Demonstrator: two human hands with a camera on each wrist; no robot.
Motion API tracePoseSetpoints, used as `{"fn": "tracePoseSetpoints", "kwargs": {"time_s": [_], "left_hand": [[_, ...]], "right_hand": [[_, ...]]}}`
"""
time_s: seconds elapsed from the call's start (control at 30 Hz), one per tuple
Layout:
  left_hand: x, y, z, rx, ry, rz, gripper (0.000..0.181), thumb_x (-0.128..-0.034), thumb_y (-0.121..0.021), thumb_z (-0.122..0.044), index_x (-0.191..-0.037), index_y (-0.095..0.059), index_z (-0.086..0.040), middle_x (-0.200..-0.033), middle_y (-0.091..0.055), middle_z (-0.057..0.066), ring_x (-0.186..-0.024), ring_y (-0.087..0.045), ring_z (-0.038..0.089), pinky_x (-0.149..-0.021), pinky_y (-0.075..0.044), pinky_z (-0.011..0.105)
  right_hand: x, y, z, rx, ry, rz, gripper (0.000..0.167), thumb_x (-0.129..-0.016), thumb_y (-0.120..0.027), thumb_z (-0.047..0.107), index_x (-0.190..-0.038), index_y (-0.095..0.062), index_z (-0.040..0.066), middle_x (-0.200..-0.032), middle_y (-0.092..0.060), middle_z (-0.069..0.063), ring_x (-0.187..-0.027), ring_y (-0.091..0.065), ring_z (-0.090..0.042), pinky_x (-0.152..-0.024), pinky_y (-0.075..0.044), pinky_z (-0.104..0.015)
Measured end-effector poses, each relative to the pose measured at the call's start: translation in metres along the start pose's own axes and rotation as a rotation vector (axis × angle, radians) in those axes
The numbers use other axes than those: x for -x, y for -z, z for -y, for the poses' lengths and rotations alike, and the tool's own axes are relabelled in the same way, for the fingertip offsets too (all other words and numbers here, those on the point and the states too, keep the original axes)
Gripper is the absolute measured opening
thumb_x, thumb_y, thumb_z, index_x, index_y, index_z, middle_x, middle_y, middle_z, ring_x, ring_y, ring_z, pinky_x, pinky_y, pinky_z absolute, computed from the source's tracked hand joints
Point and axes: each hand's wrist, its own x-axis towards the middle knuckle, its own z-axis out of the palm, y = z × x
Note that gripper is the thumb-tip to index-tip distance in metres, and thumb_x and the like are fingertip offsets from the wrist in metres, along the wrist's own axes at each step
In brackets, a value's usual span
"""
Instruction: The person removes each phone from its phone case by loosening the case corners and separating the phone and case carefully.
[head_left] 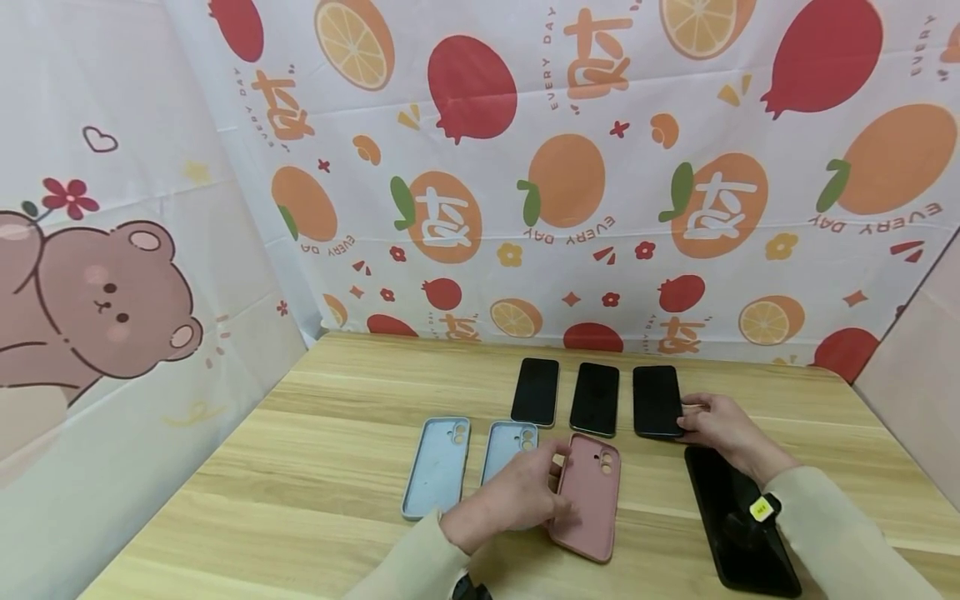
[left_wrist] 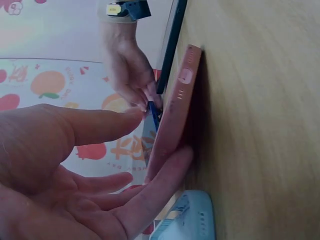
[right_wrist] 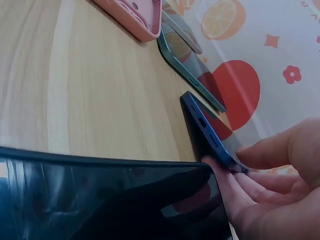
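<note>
At one corner, the right grip (head_left: 724,430) pinches a blue-edged phone (head_left: 657,401).

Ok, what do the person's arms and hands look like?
The left hand and right hand are ungloved. The left sleeve and right sleeve are cream. A small dark device with a yellow label is worn at the right wrist; another dark device partly shows at the left.

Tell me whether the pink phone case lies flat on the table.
No, in the left wrist view the left hand has a finger under the pink phone case, which tilts up from the wood-grain table.
</note>
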Motion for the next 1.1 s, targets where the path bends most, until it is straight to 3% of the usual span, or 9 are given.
{"fn": "tracePoseSetpoints", "kwargs": {"time_s": [0.27, 0.4, 0.57, 0.7, 0.93, 1.1], "left_hand": [[0.002, 0.002, -0.003, -0.083, -0.019, 0.004, 0.063, -0.0791, -0.082, -0.010, -0.132, -0.049, -0.009, -0.111, -0.068, 0.013, -0.088, -0.060, 0.013, -0.072, -0.051, 0.028], [0.003, 0.002, -0.004, -0.107, -0.024, 0.001, 0.063, -0.0792, -0.083, -0.011, -0.133, -0.049, -0.008, -0.110, -0.069, 0.012, -0.086, -0.060, 0.012, -0.073, -0.051, 0.028], [0.004, 0.002, -0.006, -0.116, -0.030, -0.001, 0.065, -0.0791, -0.083, -0.013, -0.134, -0.049, -0.008, -0.114, -0.069, 0.012, -0.086, -0.060, 0.012, -0.074, -0.052, 0.030], [0.004, 0.003, -0.007, -0.124, -0.028, -0.012, 0.065, -0.0793, -0.083, -0.015, -0.135, -0.050, -0.008, -0.121, -0.066, 0.013, -0.093, -0.061, 0.016, -0.079, -0.054, 0.033], [0.003, 0.000, -0.011, -0.139, -0.076, -0.037, 0.058, -0.0830, -0.080, -0.018, -0.133, -0.053, -0.008, -0.124, -0.065, 0.011, -0.109, -0.062, 0.023, -0.087, -0.056, 0.035], [0.001, -0.002, -0.014, -0.068, -0.109, -0.016, 0.050, -0.0882, -0.075, -0.017, -0.133, -0.053, -0.010, -0.126, -0.064, 0.011, -0.116, -0.061, 0.025, -0.086, -0.057, 0.033]], "right_hand": [[0.003, -0.002, 0.004, 0.088, 0.002, -0.057, 0.058, -0.098, -0.047, 0.000, -0.144, -0.022, -0.022, -0.131, -0.044, -0.040, -0.092, -0.067, -0.016, -0.079, -0.059, -0.032], [0.006, 0.000, 0.007, 0.126, 0.008, -0.054, 0.061, -0.098, -0.046, 0.003, -0.146, -0.017, -0.022, -0.138, -0.038, -0.045, -0.103, -0.067, -0.027, -0.083, -0.059, -0.036], [0.016, 0.008, 0.014, 0.213, 0.021, -0.050, 0.064, -0.102, -0.044, 0.012, -0.149, -0.012, -0.017, -0.139, -0.040, -0.042, -0.119, -0.057, -0.042, -0.091, -0.056, -0.044], [0.026, 0.015, 0.019, 0.236, 0.049, -0.072, 0.060, -0.105, -0.040, 0.016, -0.149, -0.016, -0.016, -0.139, -0.043, -0.040, -0.123, -0.053, -0.046, -0.094, -0.055, -0.047], [0.044, 0.021, 0.015, 0.300, 0.081, -0.082, 0.056, -0.106, -0.041, 0.017, -0.146, -0.021, -0.016, -0.134, -0.049, -0.037, -0.117, -0.058, -0.040, -0.091, -0.056, -0.045], [0.057, 0.023, 0.009, 0.368, 0.111, -0.112, 0.051, -0.104, -0.046, 0.014, -0.142, -0.029, -0.016, -0.127, -0.054, -0.034, -0.106, -0.062, -0.031, -0.079, -0.056, -0.035]]}}
